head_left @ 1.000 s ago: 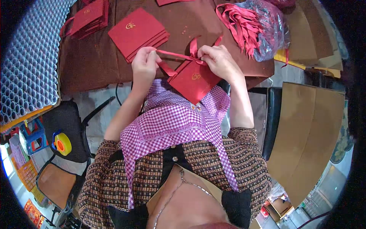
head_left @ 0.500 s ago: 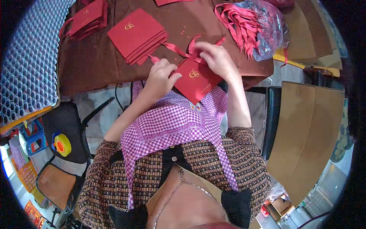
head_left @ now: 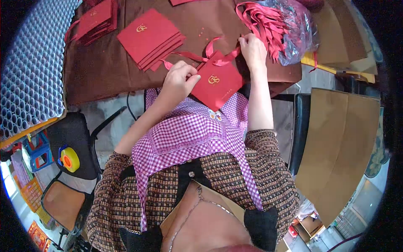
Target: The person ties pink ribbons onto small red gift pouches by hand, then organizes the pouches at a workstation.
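A square red paper pouch [head_left: 220, 82] with a gold monogram lies tilted, one corner toward me, at the table's near edge. Red ribbon [head_left: 226, 59] is gathered at its far corner, with loose tails around it. My left hand [head_left: 179, 80] is closed, thumb and fingers pinching the pouch's left edge; the exact contact is partly hidden. Up and to the right, my right hand [head_left: 253, 49] pinches a ribbon tail drawn out from that corner. A ribbon end [head_left: 167, 64] shows just beyond my left hand.
A stack of red pouches [head_left: 149, 38] lies left of centre, another stack [head_left: 96, 21] farther left. A bundle of red ribbons [head_left: 264, 25] spills from a plastic bag [head_left: 300, 33] at right. Brown cloth [head_left: 96, 75] covers the table. Cardboard [head_left: 336, 147] stands right; a chair [head_left: 69, 143] is left.
My right hand has moved right and away from the pouch's far corner, drawing a ribbon tail outward. My left hand stays at the pouch's left edge.
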